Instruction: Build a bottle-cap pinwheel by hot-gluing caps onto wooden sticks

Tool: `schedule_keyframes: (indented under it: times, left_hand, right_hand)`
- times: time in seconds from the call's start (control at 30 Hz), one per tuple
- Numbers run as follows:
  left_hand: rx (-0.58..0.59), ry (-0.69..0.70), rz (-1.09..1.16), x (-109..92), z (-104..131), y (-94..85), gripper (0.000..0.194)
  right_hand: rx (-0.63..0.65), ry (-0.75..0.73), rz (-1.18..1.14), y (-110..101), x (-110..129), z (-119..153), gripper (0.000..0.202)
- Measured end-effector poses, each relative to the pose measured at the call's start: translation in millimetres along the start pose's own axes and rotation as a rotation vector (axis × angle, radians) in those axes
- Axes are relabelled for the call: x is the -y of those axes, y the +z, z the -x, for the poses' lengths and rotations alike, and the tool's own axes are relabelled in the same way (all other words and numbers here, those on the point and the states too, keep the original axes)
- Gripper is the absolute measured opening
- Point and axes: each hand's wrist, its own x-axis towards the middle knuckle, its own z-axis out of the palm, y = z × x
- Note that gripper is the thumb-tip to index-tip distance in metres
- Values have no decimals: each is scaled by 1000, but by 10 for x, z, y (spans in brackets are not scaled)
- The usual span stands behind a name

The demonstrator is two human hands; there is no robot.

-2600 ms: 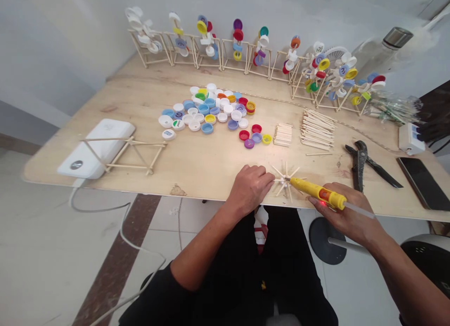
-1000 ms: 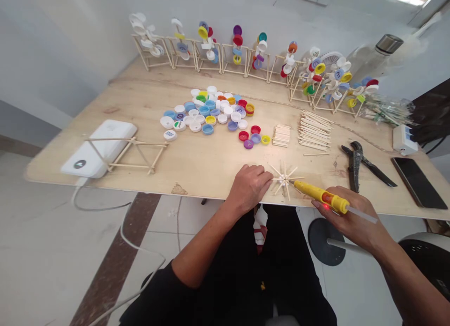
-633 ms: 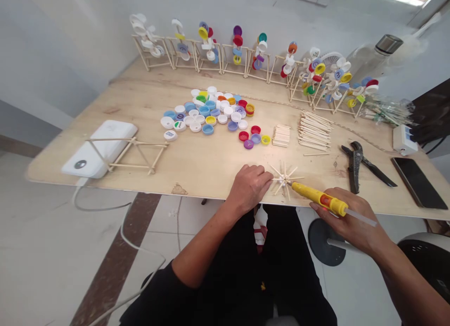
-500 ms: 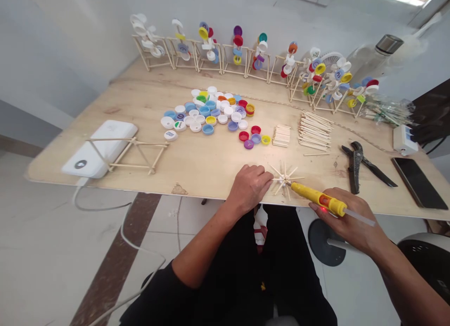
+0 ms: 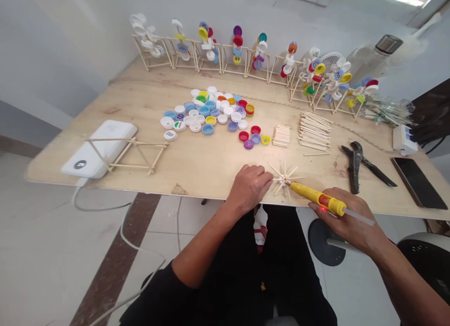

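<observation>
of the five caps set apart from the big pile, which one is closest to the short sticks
The yellow cap, right beside the short sticks; the lavender, purple and two red caps lie farther off.

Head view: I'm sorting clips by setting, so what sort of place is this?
Likely a makeshift craft workspace: a yellow glue gun, loose plastic caps and stick-framed cap wheels at one wooden table.
</observation>
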Motion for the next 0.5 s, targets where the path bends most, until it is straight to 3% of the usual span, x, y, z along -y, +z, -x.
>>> schedule_keyframes:
  times: [0.5]
  left_hand:
    - [4, -4, 2, -1, -3, -1, 22]
  right_hand:
    - [-13, 10, 15, -23, -66, 16, 32]
